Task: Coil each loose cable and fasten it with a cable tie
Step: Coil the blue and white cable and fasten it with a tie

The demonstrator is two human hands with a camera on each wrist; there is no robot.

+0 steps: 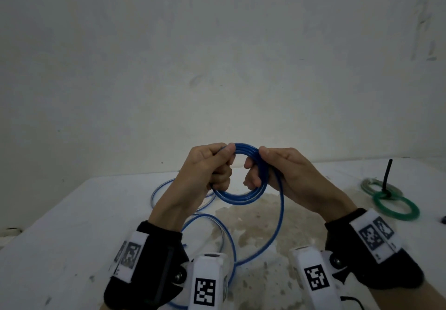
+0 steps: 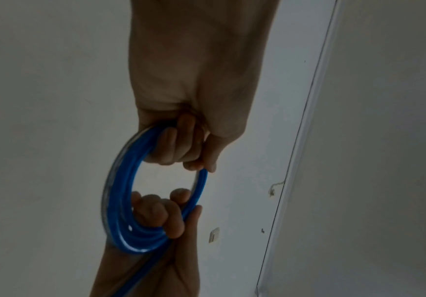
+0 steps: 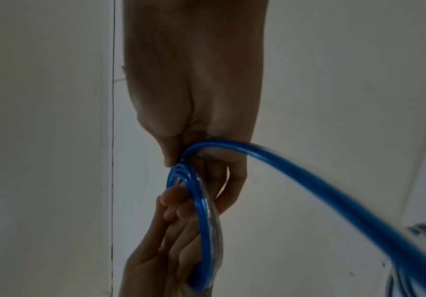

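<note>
Both hands hold a blue cable (image 1: 237, 197) wound into a small coil of several turns above the white table (image 1: 72, 225). My left hand (image 1: 212, 165) grips the coil's left side, fingers curled through the ring. On the right side, my right hand (image 1: 268, 167) grips the turns between thumb and curled fingers. A loose length of the cable (image 1: 280, 213) drops from the right hand and loops over the table toward me. In the left wrist view the coil (image 2: 120, 193) runs from the left hand (image 2: 178, 144) to the right hand (image 2: 163, 217). In the right wrist view the loose cable (image 3: 321, 191) trails away from the right hand (image 3: 194, 152).
A green cable coil (image 1: 395, 209) and a grey-green coil (image 1: 371, 185) lie at the table's right, with a black cable tie (image 1: 386, 177) sticking up between them. More blue cable loops (image 1: 164, 189) lie behind the left hand. A bare wall stands behind.
</note>
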